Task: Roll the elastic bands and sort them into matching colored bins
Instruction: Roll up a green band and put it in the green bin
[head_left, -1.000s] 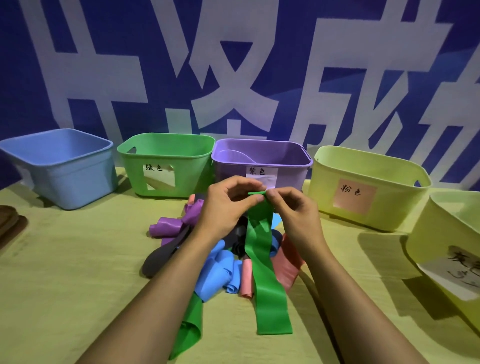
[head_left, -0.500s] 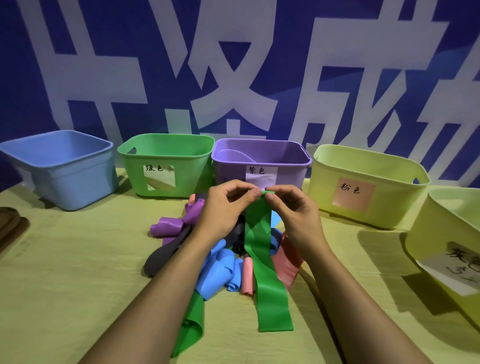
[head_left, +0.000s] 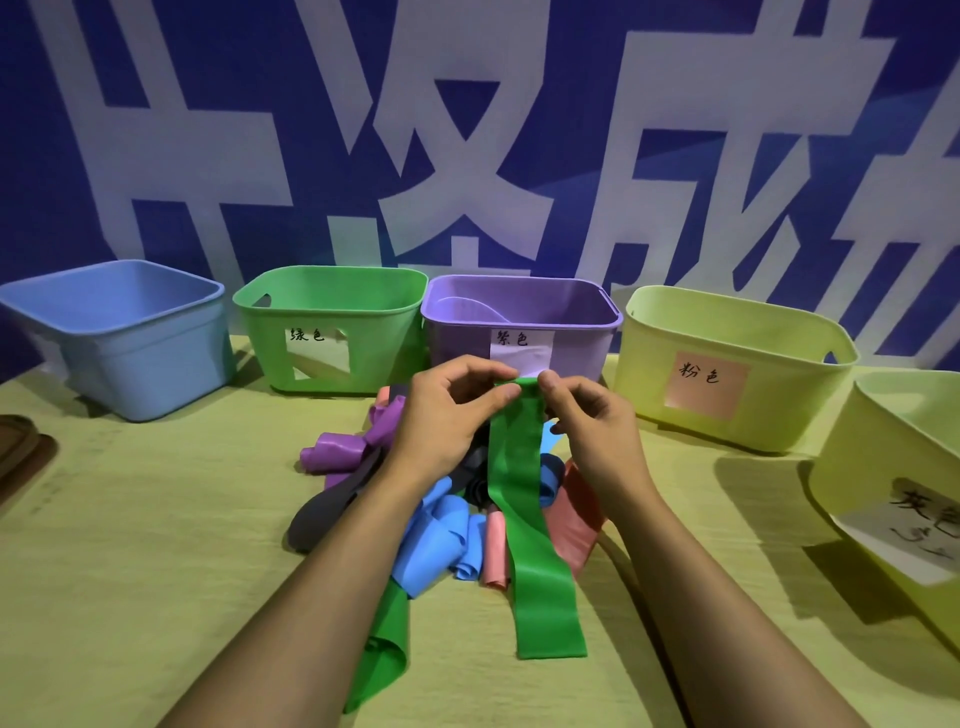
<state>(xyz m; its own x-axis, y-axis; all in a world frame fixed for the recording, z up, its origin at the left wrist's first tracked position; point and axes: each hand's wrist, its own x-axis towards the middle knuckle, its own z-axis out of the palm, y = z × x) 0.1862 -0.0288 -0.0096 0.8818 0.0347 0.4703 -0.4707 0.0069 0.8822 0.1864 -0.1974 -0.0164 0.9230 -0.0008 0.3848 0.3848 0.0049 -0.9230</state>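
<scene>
Head view shows little changed from a moment ago, the left hand (head_left: 441, 415) and right hand (head_left: 592, 421) still pinching the top edge of the green band (head_left: 524, 509), a flat smooth strip hanging over the band pile (head_left: 441, 530) before the purple bin (head_left: 519, 322).

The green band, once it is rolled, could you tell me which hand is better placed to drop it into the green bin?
Left, probably. Both hands pinch the green band at its top end, but the left hand is on the side nearer the green bin; the right hand would have to cross over.
</scene>
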